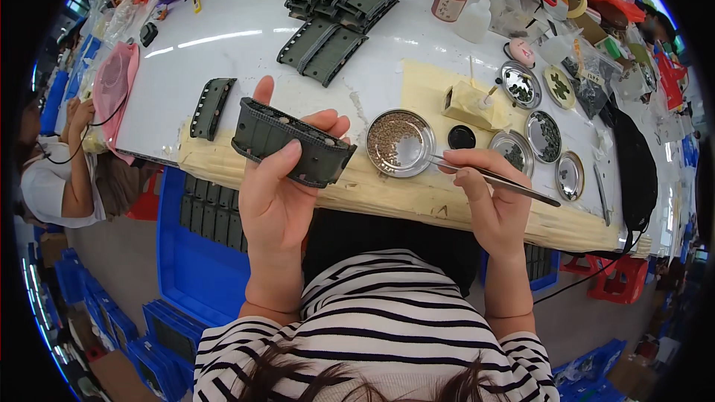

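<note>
My left hand (pixel 277 186) grips a dark green curved plastic part (pixel 287 145), thumb on its outer face and fingers behind it. In my right hand (pixel 491 201) is a pair of metal tweezers (pixel 514 182), pinched between thumb and fingers. Their tips lie at the right rim of a round metal dish (pixel 414 170) of small brown pieces (pixel 387 136); whether they hold a piece is too small to tell. A similar green part (pixel 213 108) rests on the table to the left of my left hand. More green parts (pixel 322 48) are piled at the far middle.
Several metal dishes (pixel 544 136) with small dark green pieces stand at right, beside a black round cap (pixel 462 137) and a yellow-wrapped block (pixel 477 106). A pink jar (pixel 450 0) and white bottle (pixel 474 21) stand behind. A blue bin (pixel 173 246) of green parts sits below the table edge.
</note>
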Tool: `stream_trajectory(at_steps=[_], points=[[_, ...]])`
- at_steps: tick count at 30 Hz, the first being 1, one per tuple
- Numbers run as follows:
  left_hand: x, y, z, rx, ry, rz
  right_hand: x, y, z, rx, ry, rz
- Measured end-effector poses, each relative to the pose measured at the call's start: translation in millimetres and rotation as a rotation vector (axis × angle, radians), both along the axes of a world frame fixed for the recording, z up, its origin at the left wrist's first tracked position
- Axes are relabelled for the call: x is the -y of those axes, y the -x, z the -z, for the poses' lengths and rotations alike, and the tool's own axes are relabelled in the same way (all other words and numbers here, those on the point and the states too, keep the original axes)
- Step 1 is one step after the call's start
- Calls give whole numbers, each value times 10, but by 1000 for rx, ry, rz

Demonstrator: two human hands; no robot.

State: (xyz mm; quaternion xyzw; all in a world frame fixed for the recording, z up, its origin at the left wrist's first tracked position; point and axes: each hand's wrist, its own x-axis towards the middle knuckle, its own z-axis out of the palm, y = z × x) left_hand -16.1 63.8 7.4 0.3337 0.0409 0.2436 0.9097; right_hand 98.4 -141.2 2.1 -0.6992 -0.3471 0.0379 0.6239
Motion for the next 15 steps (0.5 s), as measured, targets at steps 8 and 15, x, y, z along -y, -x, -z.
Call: stream_trajectory(at_steps=[8,15], points=[[86,-12,35,-219,58,14,-264,-200,-32,112,271,-57],[35,-26,82,-243,20,-16,-384,-235,-111,118,402,-74]])
